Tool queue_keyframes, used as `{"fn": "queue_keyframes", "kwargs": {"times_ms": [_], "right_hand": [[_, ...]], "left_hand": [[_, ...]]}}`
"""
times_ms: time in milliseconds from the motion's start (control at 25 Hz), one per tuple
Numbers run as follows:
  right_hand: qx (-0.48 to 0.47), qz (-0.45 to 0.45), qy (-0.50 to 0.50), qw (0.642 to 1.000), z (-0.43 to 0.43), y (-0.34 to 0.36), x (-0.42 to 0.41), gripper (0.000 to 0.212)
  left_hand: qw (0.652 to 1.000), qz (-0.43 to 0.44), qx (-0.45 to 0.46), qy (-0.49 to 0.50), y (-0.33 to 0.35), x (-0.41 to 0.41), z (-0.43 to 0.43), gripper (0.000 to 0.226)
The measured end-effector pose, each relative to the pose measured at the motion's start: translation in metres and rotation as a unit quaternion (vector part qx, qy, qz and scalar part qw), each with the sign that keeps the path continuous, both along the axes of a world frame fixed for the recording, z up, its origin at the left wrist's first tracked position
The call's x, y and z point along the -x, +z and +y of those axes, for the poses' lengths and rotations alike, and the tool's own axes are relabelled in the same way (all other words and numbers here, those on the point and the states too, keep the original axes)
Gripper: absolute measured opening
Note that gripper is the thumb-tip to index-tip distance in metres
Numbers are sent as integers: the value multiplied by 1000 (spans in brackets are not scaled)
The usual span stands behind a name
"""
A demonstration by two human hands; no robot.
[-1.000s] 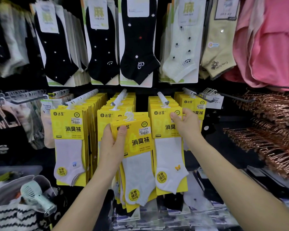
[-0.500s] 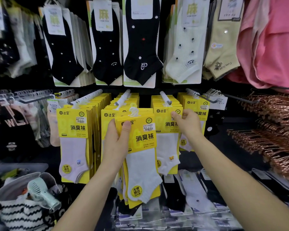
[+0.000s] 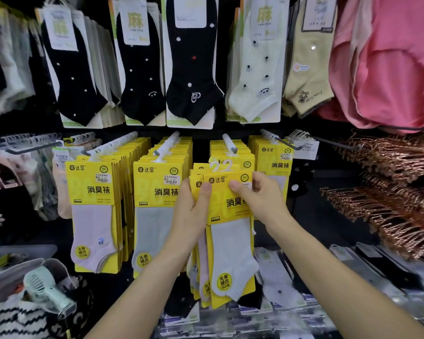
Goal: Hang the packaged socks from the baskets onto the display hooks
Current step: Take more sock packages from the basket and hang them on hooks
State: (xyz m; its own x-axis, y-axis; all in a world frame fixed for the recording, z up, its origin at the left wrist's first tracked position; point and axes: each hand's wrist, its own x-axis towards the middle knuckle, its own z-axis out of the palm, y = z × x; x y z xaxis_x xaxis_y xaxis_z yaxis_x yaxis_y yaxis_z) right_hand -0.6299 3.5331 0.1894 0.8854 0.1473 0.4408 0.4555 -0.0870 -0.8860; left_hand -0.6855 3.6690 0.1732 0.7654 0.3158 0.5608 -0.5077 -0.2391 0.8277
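Observation:
My left hand (image 3: pixel 194 211) grips a bundle of yellow-carded white sock packs (image 3: pixel 227 241) by its left edge, thumb on the front. My right hand (image 3: pixel 257 199) pinches the front pack's card near the top right. Two white plastic hanger loops (image 3: pixel 222 165) stick up from the bundle, just below the tip of a white display hook (image 3: pixel 229 143). That hook carries a row of the same yellow packs (image 3: pixel 227 149). More full hooks hang to the left (image 3: pixel 110 145) (image 3: pixel 168 143) and right (image 3: pixel 269 135).
Black, cream and beige socks hang on the upper row (image 3: pixel 194 69). Pink garments (image 3: pixel 389 62) and copper hangers (image 3: pixel 389 192) fill the right. A striped bag with a small fan (image 3: pixel 44 289) sits lower left. Flat sock packs (image 3: pixel 291 289) lie on the shelf below.
My left hand carried the bundle to the right, in front of the third hook. My right hand let go of the hanging pack and took hold of the bundle's front card.

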Motion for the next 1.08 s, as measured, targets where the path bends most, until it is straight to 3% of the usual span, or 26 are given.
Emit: {"fn": "queue_keyframes", "kwargs": {"times_ms": [280, 520, 800, 1080], "right_hand": [[-54, 31, -23, 998, -16, -1, -10, 9], [-27, 8, -118, 993, -16, 11, -26, 18], [53, -6, -153, 987, 9, 13, -40, 25], [62, 30, -173, 983, 10, 10, -45, 28]], "left_hand": [[998, 11, 28, 60, -8, -1, 18, 15], [997, -26, 30, 60, 0, 11, 38, 14], [998, -26, 36, 48, -1, 17, 35, 14], [998, 12, 34, 50, -6, 0, 24, 14]]}}
